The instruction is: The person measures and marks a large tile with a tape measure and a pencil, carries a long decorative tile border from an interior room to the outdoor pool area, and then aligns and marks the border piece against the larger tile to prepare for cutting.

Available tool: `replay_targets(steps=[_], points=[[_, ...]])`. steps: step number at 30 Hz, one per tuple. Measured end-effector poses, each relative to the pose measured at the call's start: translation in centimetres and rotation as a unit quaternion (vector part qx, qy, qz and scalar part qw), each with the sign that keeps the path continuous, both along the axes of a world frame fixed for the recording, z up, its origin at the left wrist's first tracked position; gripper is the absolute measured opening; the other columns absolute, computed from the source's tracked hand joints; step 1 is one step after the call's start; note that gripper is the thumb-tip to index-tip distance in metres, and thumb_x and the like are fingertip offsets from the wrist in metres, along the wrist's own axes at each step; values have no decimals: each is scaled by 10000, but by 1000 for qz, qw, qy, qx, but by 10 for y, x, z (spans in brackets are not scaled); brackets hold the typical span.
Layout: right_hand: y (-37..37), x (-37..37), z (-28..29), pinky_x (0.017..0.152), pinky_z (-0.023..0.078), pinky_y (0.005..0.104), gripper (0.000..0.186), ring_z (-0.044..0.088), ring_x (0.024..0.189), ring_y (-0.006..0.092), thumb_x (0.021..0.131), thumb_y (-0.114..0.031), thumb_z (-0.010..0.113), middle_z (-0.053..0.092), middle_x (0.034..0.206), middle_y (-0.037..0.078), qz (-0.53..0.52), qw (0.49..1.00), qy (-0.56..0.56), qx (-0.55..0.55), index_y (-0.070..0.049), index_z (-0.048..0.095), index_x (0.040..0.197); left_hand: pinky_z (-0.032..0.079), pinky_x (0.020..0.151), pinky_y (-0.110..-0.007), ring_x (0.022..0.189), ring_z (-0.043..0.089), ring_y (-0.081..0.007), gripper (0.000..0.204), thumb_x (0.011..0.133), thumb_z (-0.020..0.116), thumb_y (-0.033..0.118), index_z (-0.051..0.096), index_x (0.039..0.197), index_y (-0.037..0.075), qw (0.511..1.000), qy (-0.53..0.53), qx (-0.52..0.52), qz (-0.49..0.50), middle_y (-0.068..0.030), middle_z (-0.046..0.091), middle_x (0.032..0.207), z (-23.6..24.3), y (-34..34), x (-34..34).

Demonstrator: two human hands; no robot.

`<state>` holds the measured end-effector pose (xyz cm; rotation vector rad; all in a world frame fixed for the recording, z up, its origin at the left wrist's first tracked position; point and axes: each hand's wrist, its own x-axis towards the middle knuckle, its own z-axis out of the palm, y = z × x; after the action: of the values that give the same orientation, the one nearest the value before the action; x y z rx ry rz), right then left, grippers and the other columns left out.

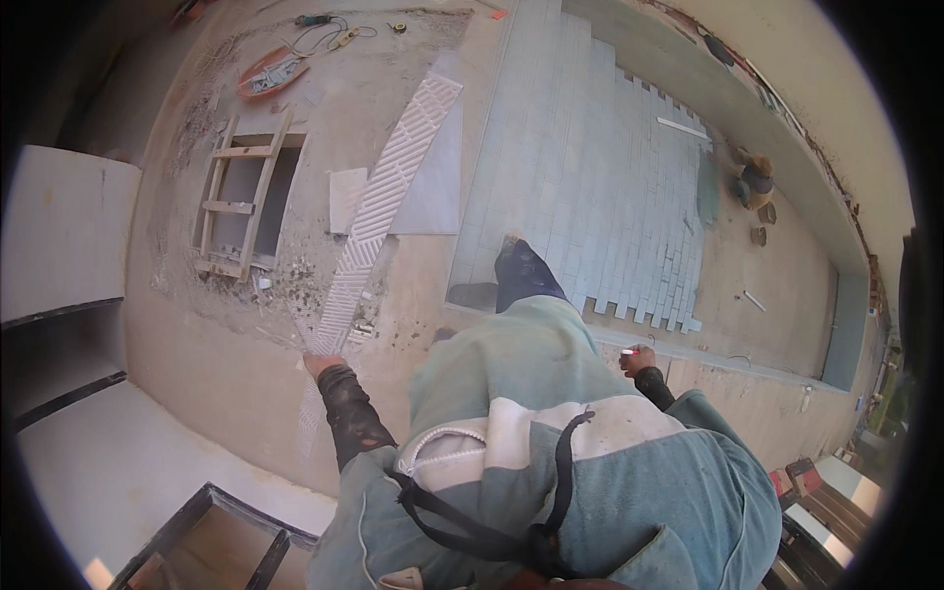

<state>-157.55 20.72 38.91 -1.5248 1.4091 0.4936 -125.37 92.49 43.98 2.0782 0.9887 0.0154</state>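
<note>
Strip (pixel 388 192), long, pale and ridged, was gripped by the left hand (pixel 323 365) and was extended well ahead of it. A small red-and-white object (pixel 629 352) was held in curled fingers by the right hand (pixel 641 362). Pale tiles (pixel 590 147) were laid ahead of that hand; a wooden frame (pixel 229 207) was set ahead-left of the other.

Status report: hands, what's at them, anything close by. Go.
Left hand at ribbed strip, grip unclear. Right hand closed on small red-and-white item. Wooden ladder left of strip.
</note>
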Motion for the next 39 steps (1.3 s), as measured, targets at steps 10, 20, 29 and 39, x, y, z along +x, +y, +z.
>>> replay_targets(steps=[10, 20, 29, 39], points=[[-175, 356, -108, 436, 467, 324, 181, 610, 552, 184, 841, -67, 625, 661, 730, 114, 110, 993, -46, -6, -18, 586, 1011, 393, 1058, -397, 1232, 535, -335, 506, 836, 521, -43, 445, 1336, -42, 981, 54, -64, 173, -267, 519, 1342, -20, -173, 220], [-131, 609, -120, 742, 537, 378, 428, 692, 832, 271, 768, -412, 779, 704, 854, 153, 452, 886, -97, -45, -46, 665, 959, 467, 978, -433, 1166, 569, -307, 667, 827, 664, 225, 355, 1386, 35, 958, 247, 76, 127, -211, 560, 1301, -51, -328, 367], [-229, 781, -133, 758, 521, 492, 351, 675, 885, 420, 858, -354, 665, 684, 900, 249, 434, 885, -13, -165, -30, 573, 955, 529, 896, -441, 1058, 626, -319, 754, 723, 753, 312, 396, 1329, 39, 702, -155, -188, 669, -189, 578, 1287, -148, -400, 527], [-304, 988, -24, 703, 502, 504, 487, 667, 821, 459, 908, -436, 614, 656, 826, 310, 531, 812, -92, -227, 38, 626, 797, 540, 866, -489, 1093, 596, -326, 905, 657, 781, 193, 273, 1399, 81, 624, -202, -224, 721, -195, 534, 1310, -126, -492, 596]])
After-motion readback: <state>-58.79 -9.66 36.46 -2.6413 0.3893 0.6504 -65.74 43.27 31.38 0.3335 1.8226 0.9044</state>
